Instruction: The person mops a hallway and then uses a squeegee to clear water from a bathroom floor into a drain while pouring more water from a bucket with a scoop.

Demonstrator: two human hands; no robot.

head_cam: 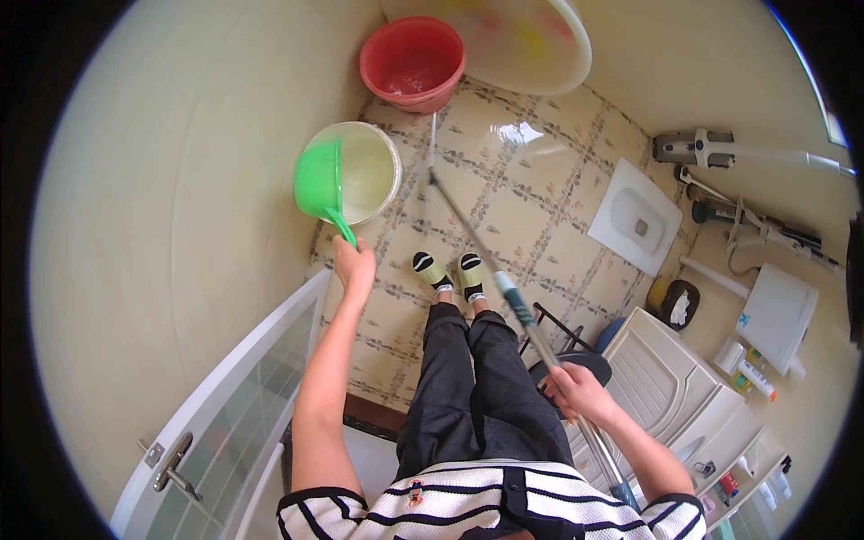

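Observation:
My left hand (355, 266) grips the handle of a green plastic dipper (318, 177). The dipper's bowl is tipped on its side above the left part of a white bucket (368, 169), hiding some of the bucket. In my right hand (582, 395) is a long metal pole (472, 236) with teal grip sections, slanting forward across my right leg. At its far end a thin pale head (433, 138), seen nearly edge-on and blurred, lies over the patterned tile floor (499, 182). Whether it is a squeegee or a flat mop, I cannot tell.
A red basin (413, 64) holding some water and a large pale tub (533, 47) stand ahead. A squat toilet (638, 216) is set into the floor at right. Near my right side are a black stool (574, 368) and cabinet (655, 371); a glazed door (236, 405) stands left.

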